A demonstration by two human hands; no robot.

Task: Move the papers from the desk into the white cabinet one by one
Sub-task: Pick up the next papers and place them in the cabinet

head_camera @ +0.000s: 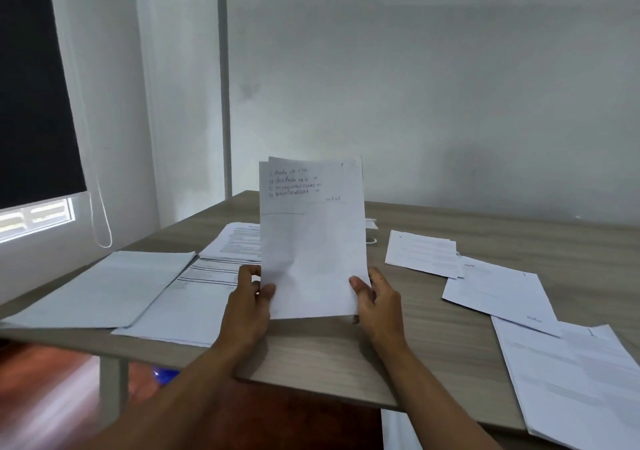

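Several loose papers (pixel 104 286) lie spread over the wooden desk (pixel 433 328), to either side of and beyond the fingers. Smaller, a handwritten sheet (pixel 311 241) with at least one more page behind it stands upright above the desk's near edge, gripped at its lower corners: left hand (pixel 247 305) thumb in front, right hand (pixel 377 302) likewise. This looks like pickup done; carrying comes next, though the white cabinet is out of view.

Two hands (pixel 249 305), six paper piles (pixel 104 286).
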